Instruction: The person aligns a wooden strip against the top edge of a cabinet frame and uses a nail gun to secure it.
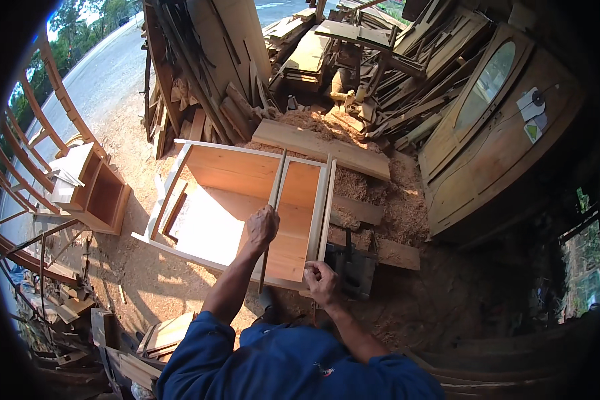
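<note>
1. Grasps a thin wooden strip point(274, 183) in the left hand point(263, 223), with fingers wrapped firmly round it near the middle.
2. Holds that strip slanting across the open cabinet point(227, 173), from the far rail to just past the near edge.
3. Reaches with the right hand point(322, 283) to the near right corner of the cabinet, with fingers bent; cannot tell pinching from mere touching there.
4. Directly in front of the body: the same cabinet, low down, open side up, with pale rails, orange-brown panels and bright sun across part of the inside.
5. Along its right side: a pale batten point(328, 197), close to the rail.
6. Just right of that hand: a black object point(357, 270), too shadowed to identify.
7. Beyond the far rail: a broad plank point(320, 148) among wood shavings point(407, 200).
8. Well apart on the left: a small open-fronted box point(103, 190), near a curved wooden frame point(39, 110).
9. On the right: a large wooden door point(470, 133) with an oval glass pane point(495, 70), tilted.
</note>
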Tool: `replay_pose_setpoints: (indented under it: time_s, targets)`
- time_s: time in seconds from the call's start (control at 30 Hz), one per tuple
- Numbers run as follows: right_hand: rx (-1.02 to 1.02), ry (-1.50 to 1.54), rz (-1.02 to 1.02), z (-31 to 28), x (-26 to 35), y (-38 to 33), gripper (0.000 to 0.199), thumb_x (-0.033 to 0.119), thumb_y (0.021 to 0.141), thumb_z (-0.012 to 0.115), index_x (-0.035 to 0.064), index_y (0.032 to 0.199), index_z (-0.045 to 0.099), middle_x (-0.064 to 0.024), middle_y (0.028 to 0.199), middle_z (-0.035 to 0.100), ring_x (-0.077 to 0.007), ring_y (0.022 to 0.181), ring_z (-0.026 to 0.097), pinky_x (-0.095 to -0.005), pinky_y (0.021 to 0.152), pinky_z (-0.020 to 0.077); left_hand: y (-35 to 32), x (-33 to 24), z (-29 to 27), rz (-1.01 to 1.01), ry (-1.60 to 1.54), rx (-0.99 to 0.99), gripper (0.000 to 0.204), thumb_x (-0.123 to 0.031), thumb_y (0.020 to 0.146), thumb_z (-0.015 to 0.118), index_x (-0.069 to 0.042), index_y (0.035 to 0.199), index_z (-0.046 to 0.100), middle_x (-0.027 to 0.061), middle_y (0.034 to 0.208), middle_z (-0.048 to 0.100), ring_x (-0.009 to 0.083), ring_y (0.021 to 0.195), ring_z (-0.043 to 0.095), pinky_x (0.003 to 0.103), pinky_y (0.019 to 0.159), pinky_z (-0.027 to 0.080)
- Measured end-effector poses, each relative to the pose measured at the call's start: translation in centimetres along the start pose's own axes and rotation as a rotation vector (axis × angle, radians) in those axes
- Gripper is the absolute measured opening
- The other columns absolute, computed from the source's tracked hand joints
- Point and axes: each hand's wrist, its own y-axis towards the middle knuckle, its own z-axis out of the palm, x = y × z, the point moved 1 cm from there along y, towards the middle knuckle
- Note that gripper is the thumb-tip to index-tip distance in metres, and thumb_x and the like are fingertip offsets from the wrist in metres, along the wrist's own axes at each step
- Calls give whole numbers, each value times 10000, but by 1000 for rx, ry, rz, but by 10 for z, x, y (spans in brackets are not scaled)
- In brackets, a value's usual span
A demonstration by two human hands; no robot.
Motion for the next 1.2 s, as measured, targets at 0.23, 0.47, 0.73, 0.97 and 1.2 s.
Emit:
replay_pose_setpoints:
  time_s: [0.23,0.47,0.73,0.97,1.2]
  targets:
    - [292,-334,-134,81,12,22,457,342,892,742,-40,1137,685,-223,1001,699,-363,863,725,-434,799,585,27,2,1,26,-20,59,240,-248,914,631,-21,836,625,216,799,697,401,731,715,521,645,548]
    - [225,-344,-108,112,-5,18,710,422,881,746,-104,1319,554,-284,1013,664,-442,891,696,-501,803,580,27,11,11,141,-4,-9,249,-278,931,633,-41,855,621,212,721,682,408,697,695,524,637,537]
    - [260,-381,-79,114,3,12,611,392,901,727,-100,1238,592,-270,954,652,-437,855,699,-505,767,583,25,11,12,127,58,23,241,-280,926,634,-50,858,616,203,709,681,404,680,691,515,623,530]
    - [91,-233,-60,102,4,14,562,283,875,766,-50,1291,589,-242,1045,635,-410,904,693,-492,767,582,17,7,-4,249,150,65,151,-191,941,587,-41,924,598,156,820,665,358,777,683,487,658,519]
    - [-303,-607,-490,-29,74,85,513,145,811,798,67,1294,645,-135,1193,568,-305,1128,594,-444,960,497,-16,-4,-104,881,200,-162,356,-117,849,644,-17,1189,612,81,904,545,256,856,569,429,756,448]
